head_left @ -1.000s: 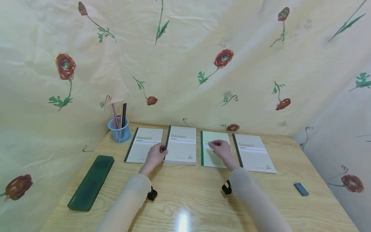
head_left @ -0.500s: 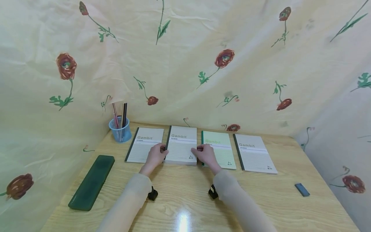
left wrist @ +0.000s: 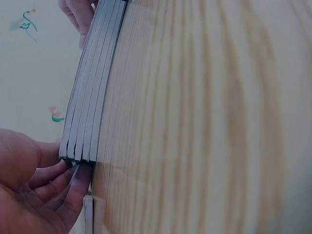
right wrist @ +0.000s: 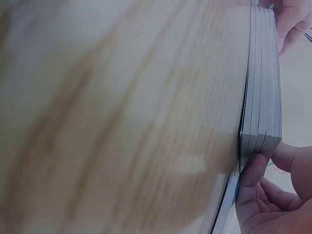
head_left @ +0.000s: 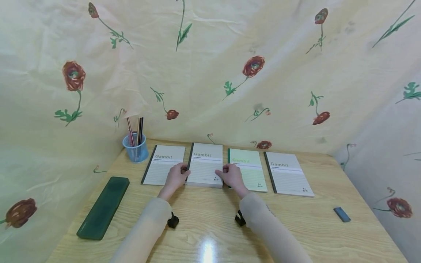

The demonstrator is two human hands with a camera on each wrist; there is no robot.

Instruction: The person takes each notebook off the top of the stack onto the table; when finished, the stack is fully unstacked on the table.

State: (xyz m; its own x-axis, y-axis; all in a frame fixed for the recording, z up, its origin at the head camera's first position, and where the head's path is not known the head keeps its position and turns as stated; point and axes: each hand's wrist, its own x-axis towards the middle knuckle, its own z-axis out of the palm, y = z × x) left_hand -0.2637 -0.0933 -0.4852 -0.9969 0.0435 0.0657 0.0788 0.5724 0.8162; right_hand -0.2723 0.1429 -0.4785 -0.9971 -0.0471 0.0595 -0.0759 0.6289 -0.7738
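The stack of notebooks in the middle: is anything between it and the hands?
No. Both hands already touch the stack: the left hand grips its left edge, the right hand its right edge. In the wrist views the fingers lie right against its corners. The green notebook only lies beside it.

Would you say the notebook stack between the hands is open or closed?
Closed: the notebook stack lies flat, cover up, page edges flush in both wrist views.

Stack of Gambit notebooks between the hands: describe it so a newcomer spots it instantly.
On the wooden table, four sets of notebooks lie in a row along the floral backdrop. Second from the left, right of the blue pen cup, is the stack of Gambit notebooks. Unlike its neighbours, it has a hand at each lower corner.
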